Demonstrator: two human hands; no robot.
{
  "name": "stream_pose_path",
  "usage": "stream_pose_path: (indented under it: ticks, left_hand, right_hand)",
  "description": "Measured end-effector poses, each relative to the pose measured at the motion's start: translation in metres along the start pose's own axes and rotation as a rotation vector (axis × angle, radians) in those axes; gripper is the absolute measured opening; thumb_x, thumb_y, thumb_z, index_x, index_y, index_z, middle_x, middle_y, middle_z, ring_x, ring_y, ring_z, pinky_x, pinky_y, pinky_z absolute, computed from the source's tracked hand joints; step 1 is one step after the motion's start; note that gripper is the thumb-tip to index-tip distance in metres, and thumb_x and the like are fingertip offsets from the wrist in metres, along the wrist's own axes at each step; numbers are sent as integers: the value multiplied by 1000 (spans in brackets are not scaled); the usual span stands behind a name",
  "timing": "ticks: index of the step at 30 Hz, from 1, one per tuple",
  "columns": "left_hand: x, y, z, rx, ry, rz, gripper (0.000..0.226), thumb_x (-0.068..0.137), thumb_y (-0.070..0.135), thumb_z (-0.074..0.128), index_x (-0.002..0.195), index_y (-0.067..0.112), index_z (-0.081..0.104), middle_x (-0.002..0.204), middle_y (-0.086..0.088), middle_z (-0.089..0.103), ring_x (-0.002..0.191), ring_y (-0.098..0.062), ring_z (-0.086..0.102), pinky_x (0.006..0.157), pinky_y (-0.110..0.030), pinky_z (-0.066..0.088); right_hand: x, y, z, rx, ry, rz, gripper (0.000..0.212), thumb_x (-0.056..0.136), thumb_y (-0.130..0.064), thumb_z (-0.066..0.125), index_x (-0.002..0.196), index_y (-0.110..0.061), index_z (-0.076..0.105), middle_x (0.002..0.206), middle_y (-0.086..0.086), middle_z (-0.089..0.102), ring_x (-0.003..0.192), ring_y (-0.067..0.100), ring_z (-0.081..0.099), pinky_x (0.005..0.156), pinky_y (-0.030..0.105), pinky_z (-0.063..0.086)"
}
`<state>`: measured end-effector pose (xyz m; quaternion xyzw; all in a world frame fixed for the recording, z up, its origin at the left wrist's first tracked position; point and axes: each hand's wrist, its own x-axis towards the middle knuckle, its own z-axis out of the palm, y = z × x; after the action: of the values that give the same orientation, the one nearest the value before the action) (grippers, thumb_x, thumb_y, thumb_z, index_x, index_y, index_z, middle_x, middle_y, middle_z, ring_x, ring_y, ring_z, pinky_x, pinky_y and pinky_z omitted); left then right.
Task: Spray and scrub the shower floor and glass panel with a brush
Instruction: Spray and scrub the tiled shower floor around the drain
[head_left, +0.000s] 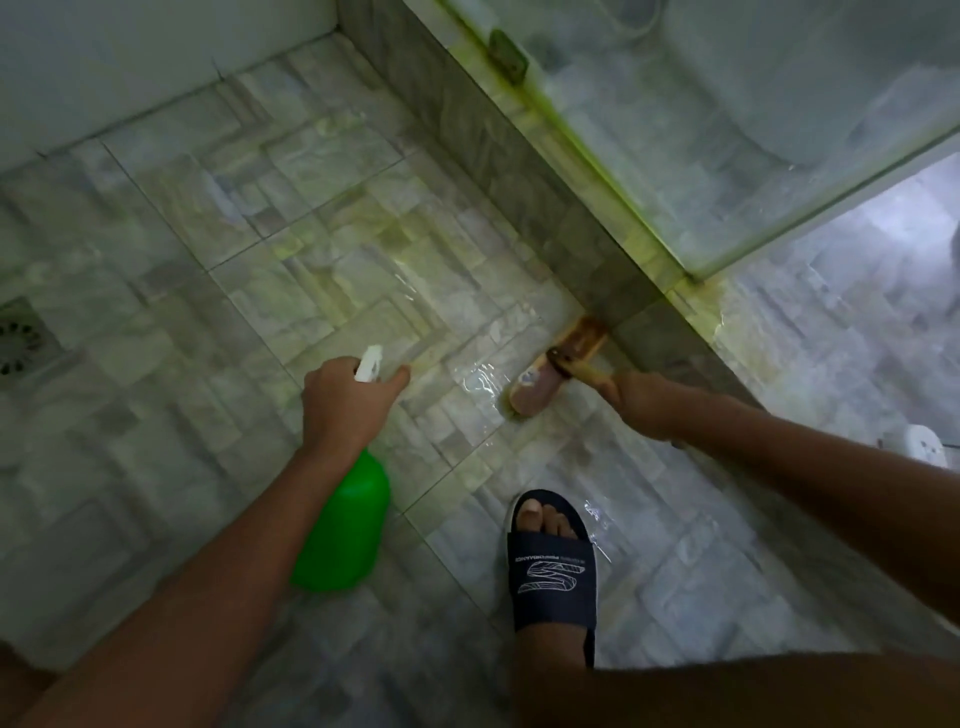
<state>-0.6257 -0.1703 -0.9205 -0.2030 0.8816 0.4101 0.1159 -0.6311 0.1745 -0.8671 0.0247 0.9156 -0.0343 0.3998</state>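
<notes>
Nearest, a foot in a dark slide sandal (555, 566) stands on the wet tiled shower floor (291, 218). Left of it, the left hand (345, 402) grips a green spray bottle (343, 525) by its white trigger head. Farther right, the right hand (644, 402) clasps the handle of a brush (558, 371), whose head rests on the floor against the tiled curb (545, 202) below the glass panel (753, 130).

A pale, stone-patterned tiled shower floor (291, 218), wet and glossy, with yellow-green staining toward the raised tiled curb (524, 171) at its right edge. A round metal drain (18, 340) sits in the floor at far left. A brush (556, 369) rests bristles-down on the wet tiles beside the curb. One foot in a dark slide sandal (555, 566) stands on the floor.
</notes>
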Motion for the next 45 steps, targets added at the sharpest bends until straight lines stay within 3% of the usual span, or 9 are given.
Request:
stream_pose_path:
  ticks: [10, 13, 18, 22, 28, 33, 36, 41, 45]
  left_hand:
    - [-12, -7, -22, -34, 2, 29, 59, 81, 42, 86, 52, 19, 39, 55, 1, 45, 66, -27, 52, 66, -35, 40]
    - [-15, -14, -32, -91, 80, -33, 55, 82, 41, 84, 50, 19, 45, 52, 1, 48, 63, -26, 54, 65, -37, 44]
    - [-5, -32, -51, -92, 101, -94, 53, 80, 42, 87, 55, 15, 49, 56, -4, 52, 63, -32, 58, 62, -36, 41]
    - [4, -57, -80, -221, 216, -191, 55, 68, 53, 83, 62, 5, 57, 61, -15, 55, 64, -29, 57, 66, -39, 45]
    - [-11, -81, -105, -332, 285, -193, 54, 80, 36, 87, 84, -13, 68, 69, -13, 58, 67, -15, 50, 64, -31, 38]
    - [-20, -83, -100, -323, 258, -214, 45, 83, 34, 84, 72, -8, 70, 60, -7, 62, 54, -14, 54, 54, -24, 40]
    - [-25, -82, -100, -382, 264, -273, 37, 84, 35, 83, 69, 2, 75, 55, -9, 68, 44, -15, 61, 55, -25, 51]
    - [-23, -82, -109, -282, 275, -259, 48, 80, 39, 86, 64, 1, 61, 62, -8, 61, 58, -20, 56, 61, -30, 45]
    - [-22, -91, -118, -280, 299, -332, 50, 63, 61, 77, 65, 11, 71, 63, -8, 71, 65, -27, 72, 70, -44, 63]
  right_hand:
    - [-14, -8, 8, 55, -16, -2, 41, 104, -48, 23, 92, -20, 49, 86, 4, 58, 71, 14, 56, 68, 33, 45]
    - [-9, -32, -2, -2, -44, -49, 43, 105, -47, 22, 95, -16, 49, 96, 11, 59, 80, 23, 59, 74, 37, 51]
    - [-4, -119, -27, -107, -45, -154, 44, 108, -40, 23, 118, -9, 52, 98, 11, 54, 66, 16, 51, 46, 22, 31]
    - [26, -216, -35, -126, -18, -325, 37, 109, -23, 26, 142, -17, 40, 114, 20, 58, 93, 35, 63, 65, 32, 47]
    - [92, -313, -57, -258, -30, -366, 49, 101, -45, 20, 122, -9, 46, 97, 18, 58, 57, 30, 62, 36, 28, 45]
    - [95, -252, -68, -188, 2, -232, 62, 98, -62, 20, 111, -6, 44, 83, 20, 58, 45, 29, 59, 42, 33, 51]
    - [94, -207, -55, -163, 2, -205, 83, 88, -76, 14, 110, -5, 51, 86, 16, 60, 61, 32, 65, 56, 42, 59]
    - [82, -186, -42, -252, 4, -261, 63, 99, -61, 18, 111, -8, 51, 89, 13, 60, 72, 33, 67, 71, 51, 60]
    - [61, -175, -45, -329, -77, -250, 53, 99, -62, 17, 100, -18, 47, 92, 13, 59, 66, 33, 67, 55, 43, 59]
